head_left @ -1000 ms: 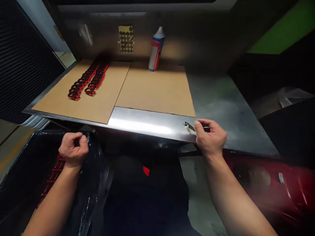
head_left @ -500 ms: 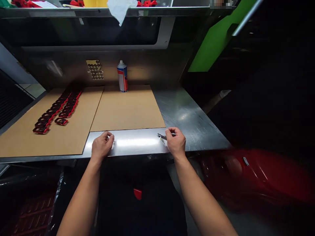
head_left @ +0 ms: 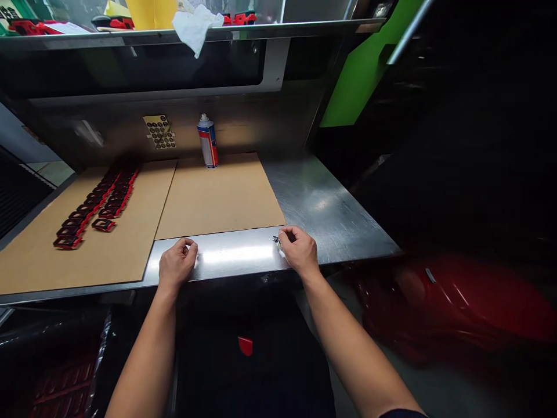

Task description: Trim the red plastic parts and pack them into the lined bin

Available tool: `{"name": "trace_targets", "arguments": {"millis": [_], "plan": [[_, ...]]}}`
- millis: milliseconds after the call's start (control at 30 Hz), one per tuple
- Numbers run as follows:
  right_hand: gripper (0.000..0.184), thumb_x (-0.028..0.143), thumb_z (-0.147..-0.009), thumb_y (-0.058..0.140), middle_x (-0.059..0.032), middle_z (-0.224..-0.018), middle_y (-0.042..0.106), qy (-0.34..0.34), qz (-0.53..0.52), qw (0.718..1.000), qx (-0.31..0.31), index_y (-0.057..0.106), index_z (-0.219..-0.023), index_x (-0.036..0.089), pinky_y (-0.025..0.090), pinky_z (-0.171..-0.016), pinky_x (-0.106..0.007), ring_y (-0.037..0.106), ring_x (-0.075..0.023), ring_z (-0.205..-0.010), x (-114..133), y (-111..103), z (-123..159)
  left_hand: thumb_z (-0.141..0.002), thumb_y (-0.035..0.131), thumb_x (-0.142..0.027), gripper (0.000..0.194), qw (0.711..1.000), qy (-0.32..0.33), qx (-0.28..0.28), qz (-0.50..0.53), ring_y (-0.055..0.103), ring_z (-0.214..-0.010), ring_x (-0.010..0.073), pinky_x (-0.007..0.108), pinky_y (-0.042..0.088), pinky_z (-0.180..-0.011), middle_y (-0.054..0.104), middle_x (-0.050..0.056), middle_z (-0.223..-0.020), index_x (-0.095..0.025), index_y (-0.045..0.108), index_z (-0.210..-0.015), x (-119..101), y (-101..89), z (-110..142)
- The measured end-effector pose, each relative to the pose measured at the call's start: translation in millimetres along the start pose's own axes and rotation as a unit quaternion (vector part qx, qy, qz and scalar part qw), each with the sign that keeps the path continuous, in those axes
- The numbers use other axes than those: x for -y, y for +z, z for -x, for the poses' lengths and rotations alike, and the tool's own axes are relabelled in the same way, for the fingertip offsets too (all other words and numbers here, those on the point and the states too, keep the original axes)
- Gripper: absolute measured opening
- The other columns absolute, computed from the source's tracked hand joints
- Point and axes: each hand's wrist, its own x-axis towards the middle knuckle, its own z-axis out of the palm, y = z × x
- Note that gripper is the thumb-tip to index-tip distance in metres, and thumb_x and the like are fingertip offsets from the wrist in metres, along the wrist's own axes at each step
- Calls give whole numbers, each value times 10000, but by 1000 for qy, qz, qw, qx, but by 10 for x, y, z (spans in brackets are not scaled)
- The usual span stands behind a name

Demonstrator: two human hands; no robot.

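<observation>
My left hand [head_left: 176,264] rests on the front strip of the steel bench [head_left: 331,215], fingers curled in a loose fist; nothing shows inside it. My right hand [head_left: 298,251] is closed on a small metal tool [head_left: 275,240], whose tip sticks out to the left of my fingers. Both hands sit just in front of the right cardboard sheet [head_left: 221,197]. Two rows of red-and-black parts [head_left: 93,203] lie on the left cardboard sheet [head_left: 78,249], well left of my left hand.
A spray can [head_left: 208,142] stands at the back of the bench beside a card of dark round stickers [head_left: 159,132] on the back wall. A shelf [head_left: 183,32] overhead holds a white rag and red items. A red bin [head_left: 456,313] sits low right.
My left hand rose from the black bag below the bench onto the steel front strip. The view lifted, bringing the shelf into sight. My right hand kept its grip on the tool.
</observation>
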Motion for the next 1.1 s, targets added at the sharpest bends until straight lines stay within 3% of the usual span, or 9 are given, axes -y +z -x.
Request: {"name": "trace_targets", "arguments": {"millis": [600,800,867,933,1033,1100], "plan": [[274,432,-844,594,-40,-758,752,-23,-33,998,38,747,-810,208,522,-746,-292,677,-188,-709,29,-33,40,-887,540,-427,223,999,-11,5,-30,563,-647,176,264,325,-639,608,-17,-627,-246,669,-879,-10,6,-6],[385,505,-867,516,-51,-752,710,19,-19,999,-35,707,-854,172,529,-705,-300,639,-184,-670,-187,-78,-27,-886,549,-408,210,1000,-19,1,-18,570,-661,180,270,324,-638,633,-8,-661,-243,678,-885,2,29,-17],[372,496,-852,514,-77,-816,706,39,4,995,-88,683,-888,166,533,-787,-351,642,-214,-754,-325,-182,-88,-889,548,-394,202,1000,-16,-2,-14,578,-667,180,271,326,-638,635,-7,-663,-241,679,-878,-3,33,-15],[391,471,-819,547,-143,-1015,702,55,36,987,-146,659,-1016,153,495,-932,-443,634,-277,-957,-461,-326,-177,-887,551,-384,195,1000,-13,-4,-13,581,-669,180,272,325,-638,635,-5,-662,-241,682,-868,-8,36,-14],[691,420,-704,680,-229,-1410,548,56,80,980,-174,549,-1317,130,333,-1127,-548,456,-370,-1334,-616,-532,-355,-885,555,-380,189,1000,-12,-4,-9,578,-668,179,274,319,-634,632,-5,-660,-243,683,-859,-11,40,-11],[927,397,-620,766,-250,-1523,456,53,98,983,-149,461,-1443,101,256,-1188,-554,353,-388,-1437,-682,-612,-478,-885,555,-379,188,1000,-14,-6,-5,574,-668,179,276,315,-635,623,-6,-653,-243,681,-853,-8,37,-10]]}}
